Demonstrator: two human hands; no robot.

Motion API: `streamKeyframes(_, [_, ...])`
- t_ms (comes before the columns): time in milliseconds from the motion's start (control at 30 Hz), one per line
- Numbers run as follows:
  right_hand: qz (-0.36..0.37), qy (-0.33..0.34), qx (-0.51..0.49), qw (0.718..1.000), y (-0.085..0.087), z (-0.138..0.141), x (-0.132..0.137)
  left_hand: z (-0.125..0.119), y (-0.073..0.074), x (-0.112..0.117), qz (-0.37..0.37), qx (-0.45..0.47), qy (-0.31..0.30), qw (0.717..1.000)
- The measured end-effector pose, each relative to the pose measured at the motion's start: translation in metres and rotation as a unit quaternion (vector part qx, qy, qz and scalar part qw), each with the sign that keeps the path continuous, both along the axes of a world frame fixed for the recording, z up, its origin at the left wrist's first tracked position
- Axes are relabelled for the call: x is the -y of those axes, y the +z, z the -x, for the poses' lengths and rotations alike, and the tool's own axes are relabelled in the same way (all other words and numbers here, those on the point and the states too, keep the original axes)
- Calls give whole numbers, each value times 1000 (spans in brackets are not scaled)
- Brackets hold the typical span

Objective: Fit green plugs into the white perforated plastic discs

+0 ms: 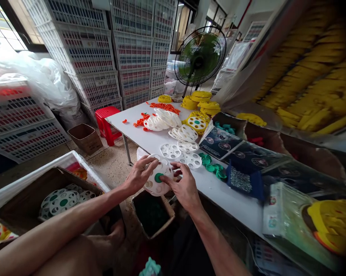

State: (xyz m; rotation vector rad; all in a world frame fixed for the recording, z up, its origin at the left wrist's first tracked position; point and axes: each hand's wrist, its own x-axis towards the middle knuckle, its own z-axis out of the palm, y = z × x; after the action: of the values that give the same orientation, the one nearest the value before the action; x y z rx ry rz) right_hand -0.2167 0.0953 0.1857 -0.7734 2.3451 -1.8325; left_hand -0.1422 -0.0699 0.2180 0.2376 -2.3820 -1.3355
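Note:
Between my hands, in front of the table's edge, is a white plastic disc with round holes [156, 187] and a green cap [158, 177] at its centre. My left hand [142, 172] grips the disc's left edge, fingers over the upper side. My right hand [184, 184] is closed on the right side, its thumb reaching onto the disc near the green cap. More white holed discs [170, 151] lie on the table just beyond. Beside them sit loose green caps [215, 167]. An open cardboard box [152, 214] stands below the disc, its inside dark.
On the table [150, 143] are orange pieces [165, 107], yellow round parts [200, 97] and a blue tray of small metal parts [242, 180]. Boxes with dividers [242, 149] line the right. At left, a carton [26, 203] holds capped discs. A red stool [108, 124] and fan [200, 55] stand beyond.

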Motion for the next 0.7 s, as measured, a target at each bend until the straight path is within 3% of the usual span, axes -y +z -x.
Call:
streamKeyframes(333, [0, 31, -16, 999, -1, 3, 6, 3, 2, 3, 6, 16, 23, 1000])
streamKeyframes(467, [-10, 11, -30, 999, 2, 1, 6, 4, 2, 5, -3, 21, 27, 999])
streamKeyframes(533, [-15, 7, -12, 1000, 2, 1, 7, 3, 1, 4, -48, 34, 26, 998])
streamKeyframes(600, [0, 29, 39, 999, 1, 1, 6, 3, -2, 3, -145, 65, 17, 987])
streamKeyframes(700, [56, 75, 130, 987, -1, 3, 4, 2, -9, 1, -326, 108, -9, 939])
